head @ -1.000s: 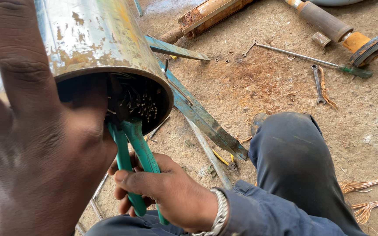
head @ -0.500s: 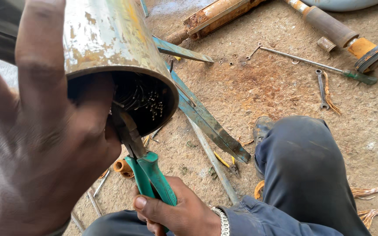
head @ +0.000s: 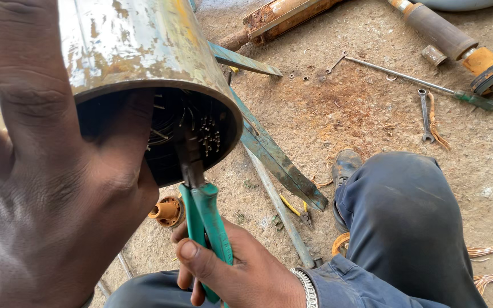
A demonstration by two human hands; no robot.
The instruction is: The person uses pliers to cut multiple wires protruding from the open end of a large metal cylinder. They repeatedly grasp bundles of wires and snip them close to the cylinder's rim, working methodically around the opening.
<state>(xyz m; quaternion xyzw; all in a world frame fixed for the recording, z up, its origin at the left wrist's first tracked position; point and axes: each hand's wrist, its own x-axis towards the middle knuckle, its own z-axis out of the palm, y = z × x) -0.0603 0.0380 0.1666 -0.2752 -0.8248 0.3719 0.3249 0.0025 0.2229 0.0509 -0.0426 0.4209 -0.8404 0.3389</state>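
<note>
Left hand (head: 47, 188) wrapped around the rim of a rusty metal cylinder (head: 138, 63), right hand (head: 241, 274) closed on green-handled pliers (head: 203, 217) pointing up along its axis into wires inside the open end, above dirt ground (head: 372, 108).

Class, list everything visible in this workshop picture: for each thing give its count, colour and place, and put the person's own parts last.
Metal cylinder: one, rusty grey-yellow, top left, open end facing down.
Pliers: one, green handles, nose inside the cylinder's open end.
Angle bar: one, teal, on the ground beside the cylinder.
Spanner: one, grey, on the ground at right.
Long rod: one, grey with green end, upper right.
Orange fitting: one, below the cylinder.
Left hand: grips the cylinder's rim.
Right hand: holds the pliers.
Knee: blue trousers, lower right.
</note>
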